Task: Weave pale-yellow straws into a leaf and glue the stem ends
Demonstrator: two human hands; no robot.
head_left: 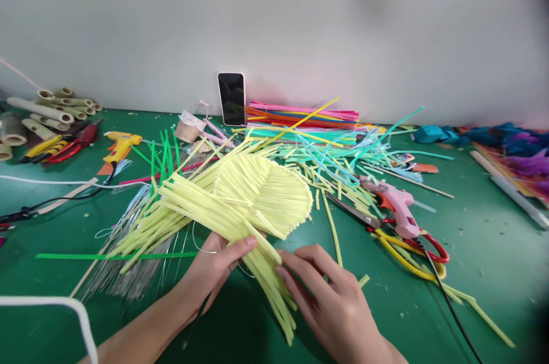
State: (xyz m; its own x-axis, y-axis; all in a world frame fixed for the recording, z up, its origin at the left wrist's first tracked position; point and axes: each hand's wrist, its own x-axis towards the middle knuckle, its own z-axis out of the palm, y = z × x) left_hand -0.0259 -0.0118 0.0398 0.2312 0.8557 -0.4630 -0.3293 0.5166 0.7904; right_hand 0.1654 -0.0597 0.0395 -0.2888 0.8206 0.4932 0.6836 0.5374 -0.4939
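My left hand grips a flat bundle of pale yellow-green pipe cleaners, thumb on top and fingers underneath. At the bundle's lower right side, my right hand pinches a folded pipe cleaner between thumb and fingers. Just beyond the hands lies a leaf-shaped piece made of pipe cleaners, with slanting rows meeting along a middle line. Where the bundle passes over it, part of the leaf shape is hidden. A thin wire loop shows beside my left hand.
Scissors and a pink glue gun lie right. A yellow glue gun, pliers and bamboo tubes are left. Thin wires spread near my left arm. A phone leans on the wall beside coloured pipe cleaners.
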